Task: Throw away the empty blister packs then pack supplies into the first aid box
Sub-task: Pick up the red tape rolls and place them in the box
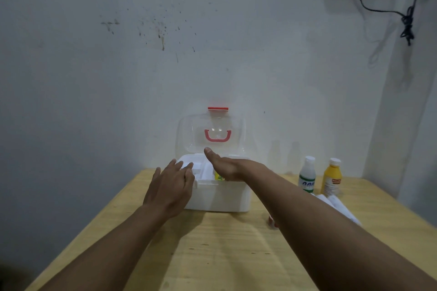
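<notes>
Two bare forearms reach forward over the wooden table [212, 255]. The left hand [169, 190] lies flat, palm down, against the near left corner of the first aid box [220, 198], its fingers slightly spread and resting on the rim. The right hand [224, 165] hovers over the open box, fingers pressed together and pointing left, holding nothing that shows. A yellow item [218, 177] peeks out beneath it inside the box. The clear lid [186, 134] stands upright behind. To the right stand a white bottle [307, 175] and a yellow bottle [331, 177], with white rolls [340, 208] just before them.
</notes>
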Tool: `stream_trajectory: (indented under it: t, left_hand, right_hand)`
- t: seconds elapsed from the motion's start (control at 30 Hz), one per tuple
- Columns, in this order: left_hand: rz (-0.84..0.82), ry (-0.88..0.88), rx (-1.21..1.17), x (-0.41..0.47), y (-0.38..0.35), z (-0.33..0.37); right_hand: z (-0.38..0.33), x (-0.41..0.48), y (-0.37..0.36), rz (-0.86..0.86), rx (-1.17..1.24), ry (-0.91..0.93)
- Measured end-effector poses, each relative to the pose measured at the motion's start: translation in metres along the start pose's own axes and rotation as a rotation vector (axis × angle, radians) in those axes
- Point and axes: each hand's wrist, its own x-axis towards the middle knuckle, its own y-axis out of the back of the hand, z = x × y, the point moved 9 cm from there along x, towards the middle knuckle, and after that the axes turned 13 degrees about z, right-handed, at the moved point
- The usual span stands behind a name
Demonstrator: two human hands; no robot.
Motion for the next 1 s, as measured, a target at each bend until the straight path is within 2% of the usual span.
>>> stream_trajectory:
  t: [0.2,0.4,0.5,0.8,1.0]
  left_hand:
    - [0.078,-0.049,0.029,-0.003,0.014,0.014]
    - [0.092,-0.109,0.011,-0.01,0.016,0.053]
    - [0.093,-0.164,0.025,-0.018,0.017,0.08]
    - [0.094,-0.369,-0.008,-0.066,0.003,0.156]
    - [0.013,-0.446,0.008,-0.09,-0.016,0.186]
  right_hand:
    - [-0.001,-0.003,0.031,0.208,-0.14,0.03]
    - [-0.009,-0.043,0.075,0.367,-0.259,0.212]
    - [0.014,-0.056,0.091,0.431,-0.291,0.174]
    - [0.099,-0.108,0.097,0.386,-0.405,0.042]
    - [0.129,-0.134,0.082,0.328,-0.482,0.024]
